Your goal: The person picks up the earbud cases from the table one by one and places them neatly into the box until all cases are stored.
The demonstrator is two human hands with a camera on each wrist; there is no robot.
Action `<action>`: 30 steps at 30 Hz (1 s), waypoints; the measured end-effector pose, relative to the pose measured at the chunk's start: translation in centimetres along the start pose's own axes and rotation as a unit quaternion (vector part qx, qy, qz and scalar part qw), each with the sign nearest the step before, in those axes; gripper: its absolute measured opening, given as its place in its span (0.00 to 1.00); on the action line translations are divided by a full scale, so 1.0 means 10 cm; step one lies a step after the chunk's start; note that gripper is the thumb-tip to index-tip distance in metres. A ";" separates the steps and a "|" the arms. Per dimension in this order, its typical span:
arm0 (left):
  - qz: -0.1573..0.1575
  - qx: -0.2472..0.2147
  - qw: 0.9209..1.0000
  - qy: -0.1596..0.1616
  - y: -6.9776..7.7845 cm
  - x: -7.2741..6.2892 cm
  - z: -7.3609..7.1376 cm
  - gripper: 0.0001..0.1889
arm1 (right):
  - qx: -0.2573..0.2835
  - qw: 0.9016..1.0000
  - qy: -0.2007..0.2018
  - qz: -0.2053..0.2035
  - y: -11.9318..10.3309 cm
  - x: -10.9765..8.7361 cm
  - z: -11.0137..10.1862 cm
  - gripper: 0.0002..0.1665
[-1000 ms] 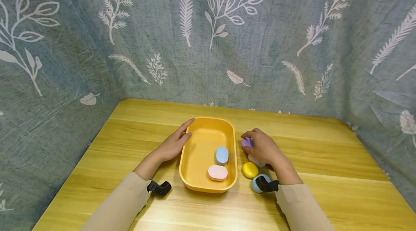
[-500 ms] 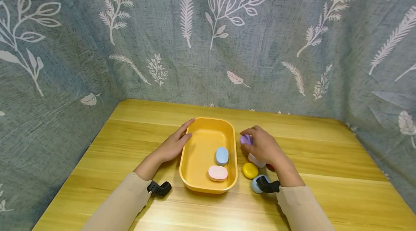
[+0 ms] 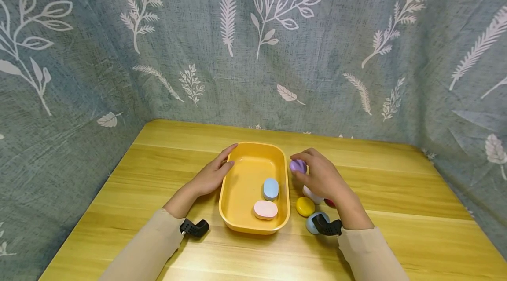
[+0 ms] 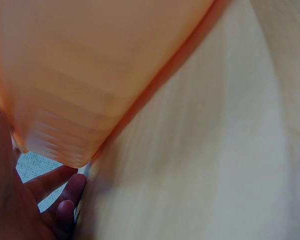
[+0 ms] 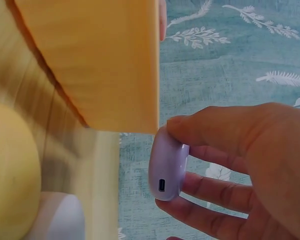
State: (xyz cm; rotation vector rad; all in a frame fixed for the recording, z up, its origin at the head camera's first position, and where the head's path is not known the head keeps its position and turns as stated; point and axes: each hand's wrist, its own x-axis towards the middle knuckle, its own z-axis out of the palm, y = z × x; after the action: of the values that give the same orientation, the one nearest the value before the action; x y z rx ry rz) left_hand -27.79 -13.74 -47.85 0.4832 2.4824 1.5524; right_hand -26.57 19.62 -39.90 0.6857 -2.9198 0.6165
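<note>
My right hand (image 3: 322, 175) pinches a small purple rounded case (image 5: 165, 165) between thumb and fingers; a small dark port shows in its side. It is held just right of a yellow-orange plastic tub (image 3: 243, 175), level with its rim in the right wrist view. Inside the tub lie a light blue oval piece (image 3: 271, 188) and a pink oval piece (image 3: 266, 209). At the tub's left side rests my left hand (image 3: 211, 173), thumb on the rim. The left wrist view shows its fingers loosely spread by the tub's corner.
Right of the tub sit a yellow round piece (image 3: 305, 206), a white one (image 3: 311, 193), a red one (image 3: 330, 203) mostly hidden by my right hand, and a light blue one (image 3: 311, 224) partly behind the black wrist mount. A patterned curtain (image 3: 253, 74) hangs behind the wooden table (image 3: 174, 144).
My right hand has moved a little away from me and left, carrying the purple case towards the tub's side. The red piece has come into view. My left hand has stayed put.
</note>
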 end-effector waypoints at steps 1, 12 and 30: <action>0.001 0.001 1.000 0.001 0.00 0.00 0.00 0.29 | 0.001 1.000 0.002 -0.002 -0.01 0.00 -0.01 0.24; 0.005 0.008 1.000 0.003 0.04 -0.05 0.02 0.28 | 0.001 1.000 0.016 -0.025 -0.09 -0.04 -0.06 0.24; 0.003 0.006 1.000 0.002 0.04 -0.01 0.01 0.29 | 0.011 0.998 0.021 -0.064 -0.26 -0.06 -0.09 0.21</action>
State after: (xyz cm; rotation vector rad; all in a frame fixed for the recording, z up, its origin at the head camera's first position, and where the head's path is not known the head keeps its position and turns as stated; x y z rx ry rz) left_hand -27.64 -13.50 -47.59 0.4898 2.4975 1.5417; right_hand -24.85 18.11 -38.23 0.8448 -2.8079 0.6429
